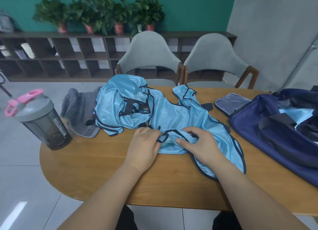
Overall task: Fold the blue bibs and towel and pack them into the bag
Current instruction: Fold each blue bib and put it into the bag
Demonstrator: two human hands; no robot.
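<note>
Where fingers [192,130] grip its near edge, the bib [180,116] stretches away.

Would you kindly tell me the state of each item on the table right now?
near bib: unfolded, rumpled, held at its hem.
bib pile: crumpled, unfolded.
towel: bunched, unfolded.
bag: open, light blue fabric inside.
bottle: upright, lid on.
left hand: pinches the near bib's hem.
right hand: grips the near bib.
</note>
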